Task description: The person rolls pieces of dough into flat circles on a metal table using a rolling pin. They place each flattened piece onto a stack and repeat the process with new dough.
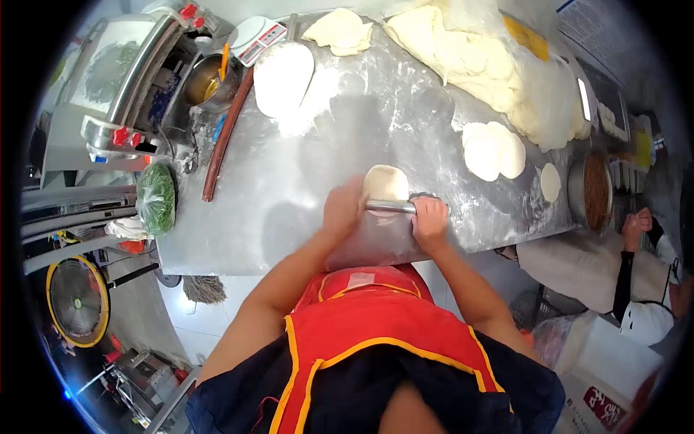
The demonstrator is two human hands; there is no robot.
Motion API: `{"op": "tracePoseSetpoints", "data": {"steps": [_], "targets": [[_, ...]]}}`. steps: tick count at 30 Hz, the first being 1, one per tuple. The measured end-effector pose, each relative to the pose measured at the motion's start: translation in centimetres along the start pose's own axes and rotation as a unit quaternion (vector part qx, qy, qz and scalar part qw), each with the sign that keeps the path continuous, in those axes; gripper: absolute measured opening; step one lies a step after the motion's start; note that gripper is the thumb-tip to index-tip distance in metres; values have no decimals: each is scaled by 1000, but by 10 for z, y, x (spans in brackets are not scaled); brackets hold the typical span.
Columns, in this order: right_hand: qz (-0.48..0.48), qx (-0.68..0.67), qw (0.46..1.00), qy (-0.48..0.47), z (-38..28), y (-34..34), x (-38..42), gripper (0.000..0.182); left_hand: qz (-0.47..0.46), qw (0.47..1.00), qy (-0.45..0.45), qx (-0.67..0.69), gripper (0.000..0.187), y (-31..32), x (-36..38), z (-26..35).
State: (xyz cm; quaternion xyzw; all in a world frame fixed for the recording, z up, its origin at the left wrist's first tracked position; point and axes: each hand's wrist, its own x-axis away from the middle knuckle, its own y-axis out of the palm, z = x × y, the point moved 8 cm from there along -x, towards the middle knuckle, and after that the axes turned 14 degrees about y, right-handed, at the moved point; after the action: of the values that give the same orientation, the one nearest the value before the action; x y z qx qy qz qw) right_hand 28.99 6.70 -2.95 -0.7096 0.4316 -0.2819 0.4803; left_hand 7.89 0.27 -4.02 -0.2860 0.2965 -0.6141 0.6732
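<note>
A flat round of dough (387,181) lies on the floury metal table in front of me. Across its near part runs a short metal rolling pin (390,206), and my right hand (431,220) is wrapped around the pin's right end. My left hand (343,206), blurred by motion, is at the left edge of the dough, close to the pin's other end; its fingers are smeared. To the right are several overlapping dough rounds (494,150) and a single round (550,182).
A large dough mass (470,61) partly under plastic and a dough lump (338,32) sit at the back. On the left are a flour heap (284,78), a long wooden stick (230,134), a kitchen scale (256,40) and a metal bowl (212,83). A pan of brown filling (597,189) stands right, near another person's hand (636,223).
</note>
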Motion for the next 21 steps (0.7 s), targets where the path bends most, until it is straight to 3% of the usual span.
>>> {"op": "tracePoseSetpoints", "data": {"steps": [1, 3, 5, 7, 10, 12, 13, 15, 19, 21], "targets": [[-14, 0, 1000, -1, -2, -1, -9, 40, 6, 998, -40, 45, 58, -5, -19, -15], [-10, -5, 1000, 0, -6, -6, -10, 33, 161, 984, -76, -1, 58, -35, -41, -54], [-27, -15, 999, 8, -3, -10, 4, 36, 249, 937, -86, -230, 63, -64, -44, -103], [-23, -37, 999, -9, 4, -6, 28, 35, 246, 913, -273, -177, 69, -97, -36, -153], [-28, -39, 999, 5, 6, -4, 50, 33, 217, 895, -348, -177, 74, -101, -45, -164], [-25, -38, 999, 18, 4, -4, 57, 33, 132, 940, -279, -148, 77, -66, -71, -133], [-17, -39, 999, 18, 3, -6, 57, 33, 86, 952, -209, -208, 78, -32, -83, -116], [-16, -47, 999, 19, 1, -10, 52, 34, -25, 977, -76, -200, 78, 8, -85, -49], [-32, -53, 998, 32, 0, -10, 51, 34, 27, 997, 51, -47, 60, 11, -88, 5], [-29, -47, 998, 28, 0, -9, 49, 34, -16, 998, 53, -43, 52, 17, -93, 11]]}}
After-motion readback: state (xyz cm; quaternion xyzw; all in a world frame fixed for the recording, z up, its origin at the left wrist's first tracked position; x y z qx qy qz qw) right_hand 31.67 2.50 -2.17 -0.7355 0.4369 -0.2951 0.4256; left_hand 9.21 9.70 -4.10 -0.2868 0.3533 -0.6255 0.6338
